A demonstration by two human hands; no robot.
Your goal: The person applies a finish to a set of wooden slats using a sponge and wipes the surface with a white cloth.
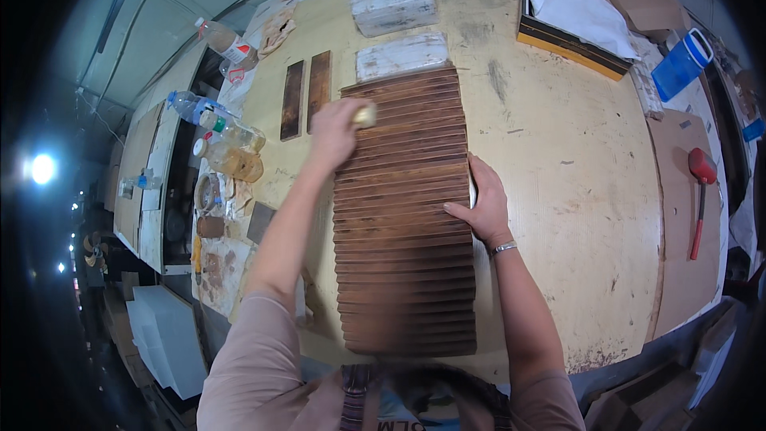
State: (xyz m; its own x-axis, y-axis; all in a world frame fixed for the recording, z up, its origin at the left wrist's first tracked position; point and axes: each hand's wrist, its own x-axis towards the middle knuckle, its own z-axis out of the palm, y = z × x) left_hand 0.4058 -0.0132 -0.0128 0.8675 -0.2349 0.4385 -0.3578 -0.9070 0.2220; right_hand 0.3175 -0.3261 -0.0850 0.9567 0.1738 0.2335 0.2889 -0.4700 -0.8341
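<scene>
Ribbed brown panel [405, 219]: left hand [333, 132] at its left edge, fingers pinching pale pad [365, 116]; right hand [488, 206] at its right edge, thumb spread.

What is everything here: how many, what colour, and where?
Table: one, pale yellow, centre.
Slats: many, dark brown, middle of the table.
Loose boards: two, brown, left of the slats.
Blocks: two, stained white, beyond the slats.
Bottles: at least four, mostly clear, left side.
Tray: one, black and orange, upper right.
Cloth: one, white, in the tray.
Container: one, blue, upper right.
Mallet: one, red and black, right.
Cardboard: several pieces, brown, right.
Box: one, whitish, lower left.
Lights: several, white, far left.
Pad: one, pale yellow, on the slats.
Wristband: one, silvery, right of slats.
Left grip: one, bare, holding the pad.
Right grip: one, bare, slats' right edge.
</scene>
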